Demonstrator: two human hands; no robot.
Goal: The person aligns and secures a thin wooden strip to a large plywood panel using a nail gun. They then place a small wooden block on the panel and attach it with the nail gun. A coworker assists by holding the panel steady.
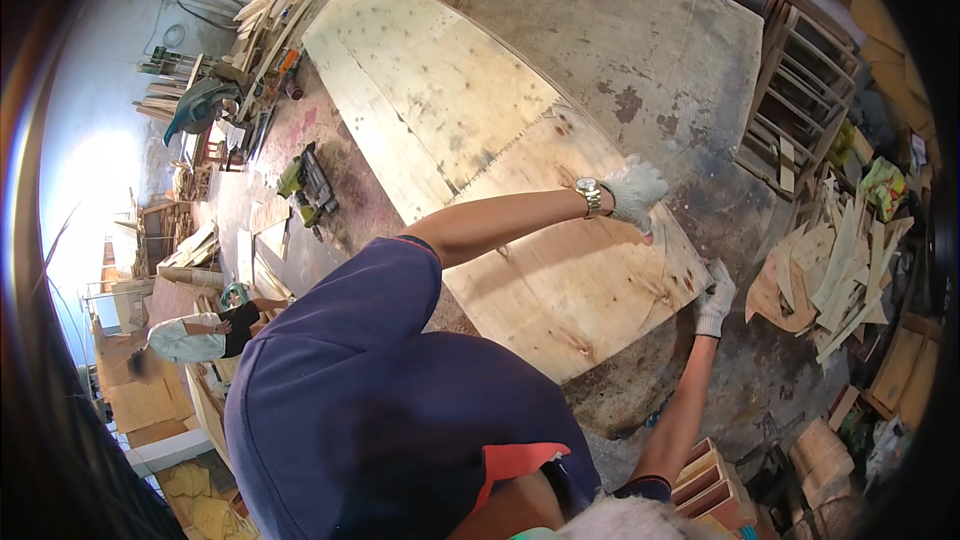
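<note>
Surface (690, 60), grey, stained: lying lowermost. Plywood sheet (560, 280), pale, knotted: lying across it. Left hand (637, 190), gloved: bearing on the long edge, finger closure impossible to tell. Right hand (716, 302), gloved: fingers clamping the adjoining corner. Wristwatch (588, 187), metallic: encircling left wrist.

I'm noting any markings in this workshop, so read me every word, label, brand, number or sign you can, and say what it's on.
None can be read here.
Wristwatch: dial too small to read.
Yellow-green bag: any print too blurred to read.
Green-and-black power tool: any label too small to read.
Plywood sheet: knots and dark spots, no visible lettering.
</note>
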